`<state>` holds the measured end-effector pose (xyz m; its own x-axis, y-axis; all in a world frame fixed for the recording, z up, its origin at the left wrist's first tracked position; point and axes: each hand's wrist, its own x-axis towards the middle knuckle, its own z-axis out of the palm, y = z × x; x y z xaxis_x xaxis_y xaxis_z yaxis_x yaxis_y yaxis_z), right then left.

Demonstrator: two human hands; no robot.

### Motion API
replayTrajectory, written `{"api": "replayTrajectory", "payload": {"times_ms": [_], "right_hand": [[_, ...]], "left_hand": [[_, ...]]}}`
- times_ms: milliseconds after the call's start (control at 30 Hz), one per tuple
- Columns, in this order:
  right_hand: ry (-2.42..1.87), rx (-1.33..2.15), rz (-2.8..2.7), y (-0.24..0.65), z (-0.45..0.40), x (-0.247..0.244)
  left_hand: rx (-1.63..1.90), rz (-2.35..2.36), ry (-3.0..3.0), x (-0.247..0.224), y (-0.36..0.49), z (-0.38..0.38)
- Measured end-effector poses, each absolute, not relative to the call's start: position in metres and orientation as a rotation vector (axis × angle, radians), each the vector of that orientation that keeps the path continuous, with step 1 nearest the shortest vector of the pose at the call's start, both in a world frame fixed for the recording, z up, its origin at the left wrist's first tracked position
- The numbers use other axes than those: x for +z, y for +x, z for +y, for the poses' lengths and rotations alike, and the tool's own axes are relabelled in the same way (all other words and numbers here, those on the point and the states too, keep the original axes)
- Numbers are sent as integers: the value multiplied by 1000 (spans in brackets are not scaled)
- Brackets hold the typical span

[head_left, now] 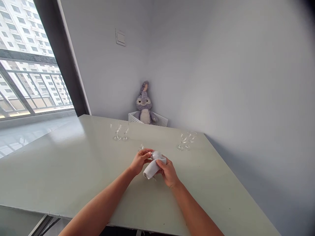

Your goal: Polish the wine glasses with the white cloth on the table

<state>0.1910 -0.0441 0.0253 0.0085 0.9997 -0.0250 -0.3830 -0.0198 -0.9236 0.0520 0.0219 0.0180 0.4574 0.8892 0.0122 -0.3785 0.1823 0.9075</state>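
Observation:
Over the middle of the table, my left hand (141, 161) is closed on a small stemmed glass, its thumb and fingers pinching near the bowl. The rounded glass bowl (156, 155) lies tilted between both hands. My right hand (168, 171) grips a white cloth (152, 168) and presses it against the bowl; one end of the cloth hangs down loose. Just beyond my left fingers shows a bit of clear glass (141, 147); whether it is part of the held glass or a separate one, I cannot tell.
Two stemmed glasses (125, 132) stand at the back left of the pale table (81, 170), and two more glasses (180, 142) at the back right. Behind the table's far edge, a purple plush rabbit (145, 114) sits in a white perforated basket (161, 121). Walls adjoin the right side.

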Motion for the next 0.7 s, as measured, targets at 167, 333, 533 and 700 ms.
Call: {"api": "replayTrajectory", "payload": {"times_ms": [167, 333, 533, 700], "right_hand": [[-1014, 1268, -935, 188, -43, 26], [-889, 1488, -604, 200, -35, 21], [-1076, 1166, -1106, 190, -46, 22], [-1181, 843, -1331, 187, -48, 20]], "left_hand": [[980, 649, 901, 9, 54, 23], [1020, 470, 942, 18, 55, 21], [1038, 578, 967, 21, 50, 25], [1012, 779, 1035, 14, 53, 23]]}}
